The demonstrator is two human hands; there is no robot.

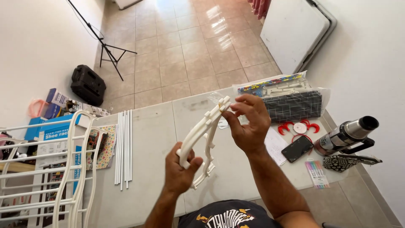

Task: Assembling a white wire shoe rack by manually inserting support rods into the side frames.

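Note:
My left hand [180, 169] grips the lower end of two curved white plastic frame pieces [201, 134] held together above the grey table [152, 135]. At their upper end, by the small pegs, my right hand [249, 123] pinches them with its fingertips. The pieces slant from lower left to upper right. A partly built white wire rack [63, 169] stands at the table's left end. A bundle of several white rods [124, 147] lies flat beside it.
A black phone [297, 148], red clips [299, 126], a steel flask [348, 134], a dark grid-patterned bag [294, 105] and colour marker strips [317, 173] lie at the right. Boxes and a black case [87, 84] sit on the tiled floor by a tripod [110, 52].

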